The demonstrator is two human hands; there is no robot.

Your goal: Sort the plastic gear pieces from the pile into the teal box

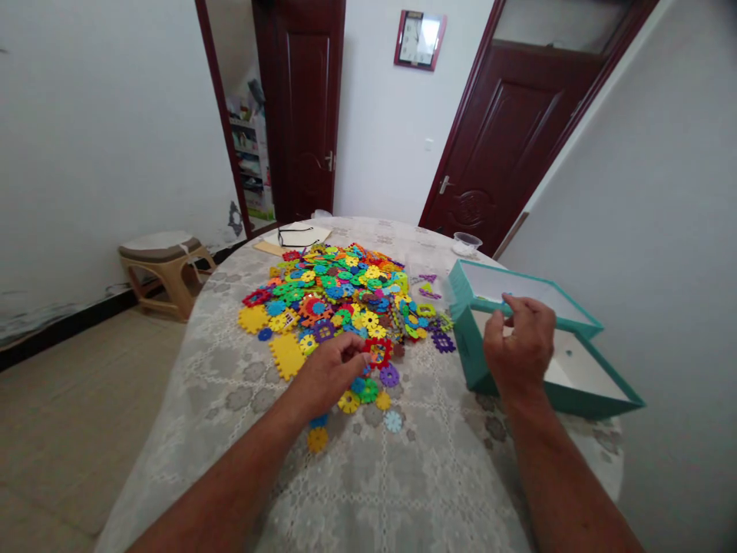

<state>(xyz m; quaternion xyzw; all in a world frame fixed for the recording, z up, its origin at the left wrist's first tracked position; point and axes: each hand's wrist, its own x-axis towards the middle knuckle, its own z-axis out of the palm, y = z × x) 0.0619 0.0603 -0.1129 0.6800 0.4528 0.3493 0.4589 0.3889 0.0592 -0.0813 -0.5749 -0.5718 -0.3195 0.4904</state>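
A large heap of multicoloured plastic snap-together gear pieces (334, 296) covers the middle of a lace-covered table (368, 484). My left hand (328, 376) rests at the heap's near edge, its fingertips pinching a red square plastic piece (377, 352). My right hand (521, 343) hangs over the rim of an open teal cardboard box (477, 353) with a white inside, its fingers curled together. Whatever those fingers may hold is hidden. A small blue piece (569, 353) lies inside the box.
Glasses lie on papers (298, 236) at the far table edge, and a small clear plastic bowl (466, 243) stands behind the box. A low stool (166, 265) sits on the floor to the left. Dark red doors (510, 130) stand beyond the table.
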